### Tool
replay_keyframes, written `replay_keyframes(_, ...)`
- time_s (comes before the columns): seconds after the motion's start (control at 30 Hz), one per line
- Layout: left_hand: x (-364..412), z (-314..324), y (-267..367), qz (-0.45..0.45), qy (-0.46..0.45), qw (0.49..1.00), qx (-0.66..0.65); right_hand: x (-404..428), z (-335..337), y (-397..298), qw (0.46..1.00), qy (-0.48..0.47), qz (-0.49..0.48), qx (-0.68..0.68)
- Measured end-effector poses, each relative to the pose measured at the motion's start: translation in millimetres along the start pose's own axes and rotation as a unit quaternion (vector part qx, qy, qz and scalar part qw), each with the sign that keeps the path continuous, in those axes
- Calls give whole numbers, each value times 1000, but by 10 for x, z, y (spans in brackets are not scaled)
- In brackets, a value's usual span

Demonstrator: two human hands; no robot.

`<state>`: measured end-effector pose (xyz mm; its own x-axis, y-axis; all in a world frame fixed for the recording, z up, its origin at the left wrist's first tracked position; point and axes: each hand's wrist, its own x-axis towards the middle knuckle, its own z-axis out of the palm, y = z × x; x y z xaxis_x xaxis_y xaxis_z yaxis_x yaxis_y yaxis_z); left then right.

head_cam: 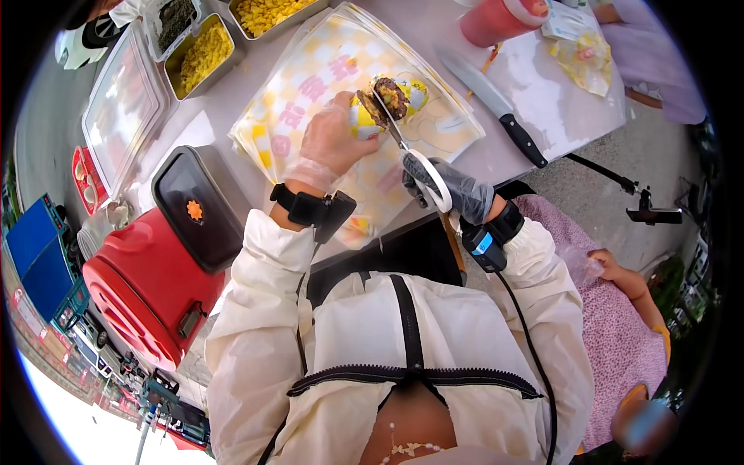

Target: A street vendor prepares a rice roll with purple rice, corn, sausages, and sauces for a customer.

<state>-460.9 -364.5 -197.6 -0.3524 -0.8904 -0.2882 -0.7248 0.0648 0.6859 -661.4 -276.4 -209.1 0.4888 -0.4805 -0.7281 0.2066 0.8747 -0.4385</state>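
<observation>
In the head view, my left hand, in a clear plastic glove, grips one end of a filled roll in a yellow printed wrapper. The roll is cut across its middle, and its dark outer layer and yellow filling show at the cut. My right hand, in a dark glove under clear plastic, holds white-handled scissors. Their blades reach into the cut between the two parts; whether the parts are fully separate I cannot tell. Below lies a stack of printed wrapping papers.
A black-handled knife lies right of the papers. Metal pans of yellow food stand at the far left, beside a clear lid. A dark-lidded box and red drum cooler are left. A person stands close at right.
</observation>
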Motion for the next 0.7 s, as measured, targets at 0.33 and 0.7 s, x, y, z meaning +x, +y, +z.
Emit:
replay_keyframes(0.33,29,-8,-40,19,-6,1000,16,78,83,-213,993,34,19,-115)
replay_keyframes(0.7,-189,-167,-129,-42,17,980,196,-861,-603,-314,615,383,-183,-665)
